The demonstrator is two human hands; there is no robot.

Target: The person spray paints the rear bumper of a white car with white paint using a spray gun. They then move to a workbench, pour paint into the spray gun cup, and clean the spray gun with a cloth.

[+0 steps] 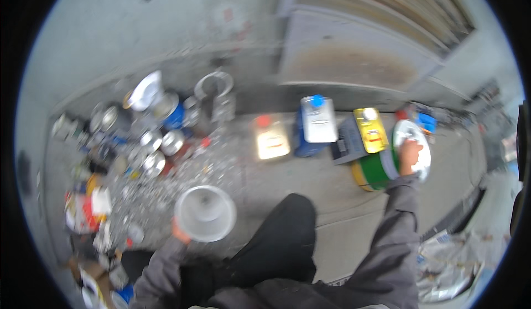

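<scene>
Down on the floor [310, 193], a clear plastic cup [206, 213] is gripped by the left hand [180, 235], while the right hand [410, 153] is clamped on a green can [376, 170]'s white lid [412, 143].

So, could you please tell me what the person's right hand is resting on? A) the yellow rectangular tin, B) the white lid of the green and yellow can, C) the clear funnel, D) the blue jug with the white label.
B: the right hand lies on the white lid of the green and yellow can, while the left hand holds the clear funnel.
</scene>
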